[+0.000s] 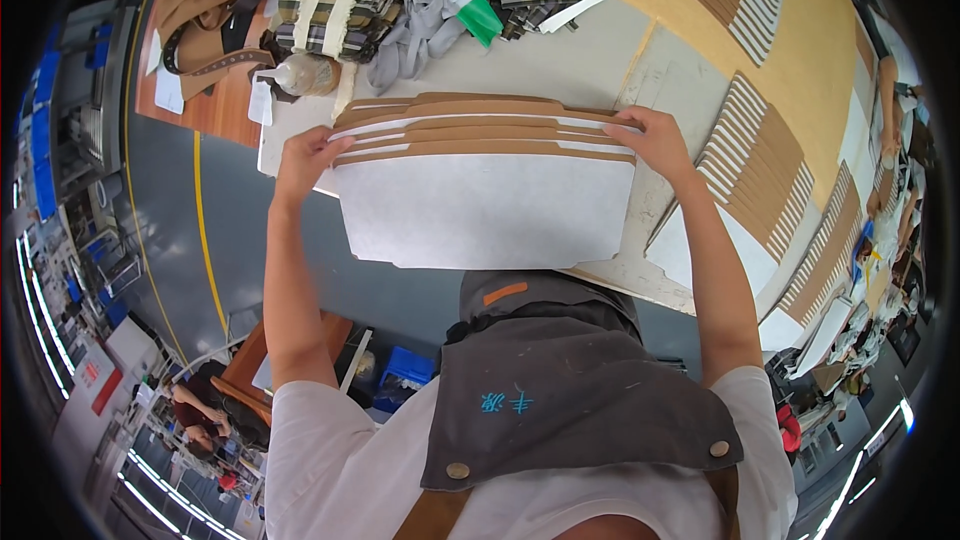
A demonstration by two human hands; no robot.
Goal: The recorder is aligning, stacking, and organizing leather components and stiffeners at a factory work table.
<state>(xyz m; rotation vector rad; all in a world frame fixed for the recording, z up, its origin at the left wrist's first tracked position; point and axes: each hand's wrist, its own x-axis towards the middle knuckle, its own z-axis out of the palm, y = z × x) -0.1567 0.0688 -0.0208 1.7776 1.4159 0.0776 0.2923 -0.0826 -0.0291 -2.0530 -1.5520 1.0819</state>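
A staggered stack of flat panels (485,208), white on the front with brown upper edges, stands tilted before me at the near edge of the table. Its front panel shows a broad white face with cut corners. My left hand (312,158) pinches the stack at its upper left corner, fingers closed on the edges. At the upper right corner my right hand (655,143) grips the same stack between thumb and fingers. Several layers fan out behind the front one, and the stack's lower edge overhangs the table.
Right of the stack, fanned rows of similar panels (757,162) lie on the pale table (575,58). Behind are folded plaid cloth (345,8), grey strips (412,25), a green scrap (481,20) and a squeeze bottle (306,74). Co-workers sit at the far left and right.
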